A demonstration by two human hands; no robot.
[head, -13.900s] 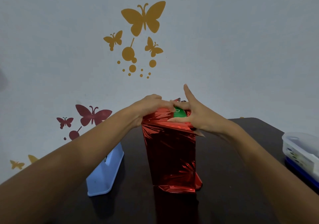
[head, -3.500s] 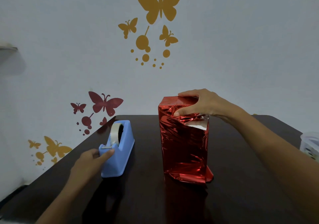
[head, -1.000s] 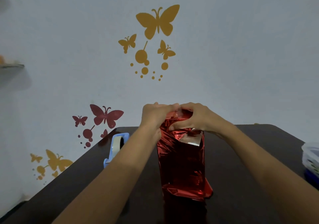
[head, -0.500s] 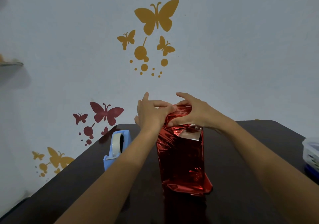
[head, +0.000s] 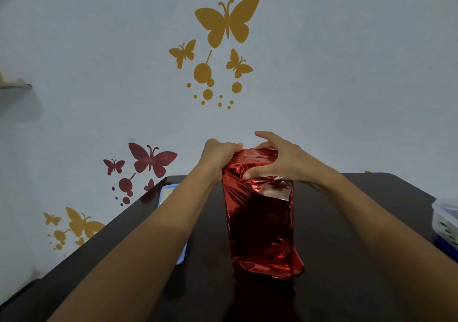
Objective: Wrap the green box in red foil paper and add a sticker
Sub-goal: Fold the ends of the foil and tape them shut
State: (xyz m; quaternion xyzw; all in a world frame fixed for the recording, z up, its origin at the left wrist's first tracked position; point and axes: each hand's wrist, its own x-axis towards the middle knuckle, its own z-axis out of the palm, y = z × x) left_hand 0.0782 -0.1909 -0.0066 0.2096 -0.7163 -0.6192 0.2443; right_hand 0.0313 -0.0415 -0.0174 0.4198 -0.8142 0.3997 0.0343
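Left hand (head: 218,156) pinches the red foil (head: 260,222) at its top left corner. Right hand (head: 278,160) grips the folded top, thumb pressing the front.

Glossy, crinkled red foil paper (head: 260,225) — mirror-bright — on a smooth, dark polished table (head: 359,259).

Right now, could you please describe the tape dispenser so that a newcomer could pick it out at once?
Start at the dark table and find the tall red foil parcel standing mid-table. The dispenser sits to its left, mostly hidden behind the left forearm. It is the only pale blue thing there, unlike the clear tub at the right edge.
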